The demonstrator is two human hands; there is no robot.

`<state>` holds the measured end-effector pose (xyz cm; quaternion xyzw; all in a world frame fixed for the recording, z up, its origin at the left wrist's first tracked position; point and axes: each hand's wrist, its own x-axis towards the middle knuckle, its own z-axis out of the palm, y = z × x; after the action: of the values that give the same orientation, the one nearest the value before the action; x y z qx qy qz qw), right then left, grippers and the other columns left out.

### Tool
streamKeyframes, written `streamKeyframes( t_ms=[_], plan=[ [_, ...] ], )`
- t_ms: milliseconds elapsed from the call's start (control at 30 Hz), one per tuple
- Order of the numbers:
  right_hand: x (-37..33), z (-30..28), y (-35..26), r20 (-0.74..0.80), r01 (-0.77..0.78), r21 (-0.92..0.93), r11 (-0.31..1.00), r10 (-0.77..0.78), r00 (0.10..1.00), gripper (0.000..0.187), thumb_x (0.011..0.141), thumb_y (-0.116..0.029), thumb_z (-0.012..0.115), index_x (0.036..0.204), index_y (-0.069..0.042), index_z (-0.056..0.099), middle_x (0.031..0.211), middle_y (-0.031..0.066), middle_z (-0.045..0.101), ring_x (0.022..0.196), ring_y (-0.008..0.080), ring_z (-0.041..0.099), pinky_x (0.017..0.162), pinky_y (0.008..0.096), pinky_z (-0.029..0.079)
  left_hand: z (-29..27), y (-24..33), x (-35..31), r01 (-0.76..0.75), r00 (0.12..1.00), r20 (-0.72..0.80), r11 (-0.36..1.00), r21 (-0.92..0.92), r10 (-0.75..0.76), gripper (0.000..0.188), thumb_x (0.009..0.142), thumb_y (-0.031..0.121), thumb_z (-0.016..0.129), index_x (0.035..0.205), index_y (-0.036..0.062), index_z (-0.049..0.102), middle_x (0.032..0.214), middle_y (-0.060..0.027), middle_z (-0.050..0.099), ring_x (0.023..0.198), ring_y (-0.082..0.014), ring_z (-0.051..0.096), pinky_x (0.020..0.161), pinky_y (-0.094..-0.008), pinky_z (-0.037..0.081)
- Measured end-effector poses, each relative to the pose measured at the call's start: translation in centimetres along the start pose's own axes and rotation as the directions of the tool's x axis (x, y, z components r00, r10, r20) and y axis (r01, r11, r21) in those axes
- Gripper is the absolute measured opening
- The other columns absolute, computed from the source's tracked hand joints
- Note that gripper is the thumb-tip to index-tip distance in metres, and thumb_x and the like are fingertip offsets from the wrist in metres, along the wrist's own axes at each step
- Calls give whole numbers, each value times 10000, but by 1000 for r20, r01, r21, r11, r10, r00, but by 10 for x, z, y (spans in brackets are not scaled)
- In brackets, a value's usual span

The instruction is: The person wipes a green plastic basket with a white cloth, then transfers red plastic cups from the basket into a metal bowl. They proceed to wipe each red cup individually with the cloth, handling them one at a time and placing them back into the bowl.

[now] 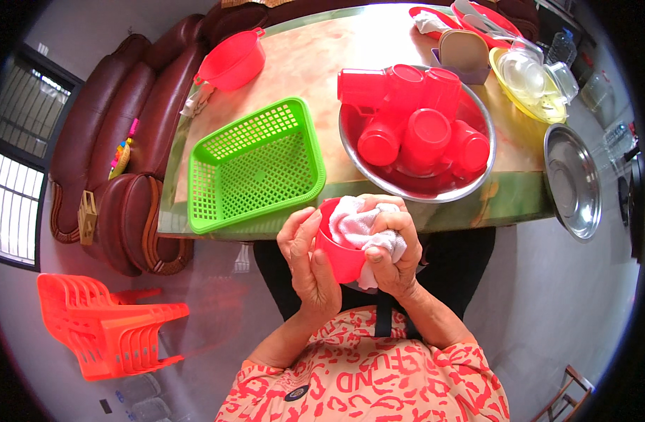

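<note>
A person seen from above stands at a table [526, 193] edge, holding a red cup [338, 252] just in front of the body. The left hand [307, 261] grasps the cup's side, thumb up along its rim. The right hand [394, 252] is clenched around a white cloth [361, 226], which is pushed into the mouth of the cup and spills over its near edge.

Just beyond the hands, a steel bowl [414, 191] sits on the table, filled with a heap of red cups [421, 116] lying on their sides and upside down. Beyond the left hand and beside the bowl is a green basket [255, 162] with a mesh bottom; nothing is in it. Farther off on that side stands a red tub [232, 60] with handles; its contents cannot be made out.

Well beyond the right hand, at the far edge, a yellow plate [514, 90] carries clear plastic lids or dishes, next to a tan lidded box [464, 50] and a red tray [491, 14]. To the right of the right hand, off the table's edge, is a second, shallow steel bowl [572, 183].

On the floor, left of the left hand, stands a stack of orange chairs [100, 323], and past it a dark red sofa [125, 133].
</note>
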<state>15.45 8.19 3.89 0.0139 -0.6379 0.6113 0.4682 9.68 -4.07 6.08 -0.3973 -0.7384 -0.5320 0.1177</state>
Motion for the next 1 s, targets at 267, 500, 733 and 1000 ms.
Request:
streamKeyframes(
  t_ms=[267, 500, 733, 1000],
  plan=[
    [14, -12, -2, 147, 108, -72, 992, -96, 984, 263, 799, -158, 681, 969, -6, 549, 1015, 219, 561, 940, 309, 575, 795, 385, 478, -32, 24, 25, -73, 913, 408, 993, 95, 28, 822, 643, 171, 863, 1303, 62, 386, 1299, -200, 391, 1253, -333, 406, 876, -394, 528],
    [30, -16, -14, -402, -256, 223, 941, 328, 855, 216, 953, -221, 574, 978, -11, 526, 835, 72, 625, 641, 89, 577, 551, 227, 464, -13, -4, 7, 567, 823, 415, 516, -642, -389, 548, 714, 14, 814, 1032, 116, 379, 1223, -83, 437, 1156, -188, 487, 938, -337, 486],
    [3, -11, -20, 188, 129, -258, 958, -81, 979, 498, 734, -204, 741, 1146, -27, 526, 1039, 174, 553, 919, 311, 513, 820, 435, 417, -2, -8, -5, 596, 760, 425, 267, -757, -491, 457, 799, -44, 707, 1105, 109, 404, 1193, -82, 529, 1075, -149, 540, 941, -309, 470],
    [8, -14, -22, 204, 17, -217, 976, 28, 979, 444, 770, 23, 661, 1180, -3, 492, 1013, 150, 576, 882, 283, 534, 801, 378, 446, -1, -21, -19, 545, 832, 430, 375, -750, -351, 445, 780, -38, 732, 1072, 105, 429, 1233, -55, 506, 1126, -154, 524, 945, -323, 482]
  ],
)
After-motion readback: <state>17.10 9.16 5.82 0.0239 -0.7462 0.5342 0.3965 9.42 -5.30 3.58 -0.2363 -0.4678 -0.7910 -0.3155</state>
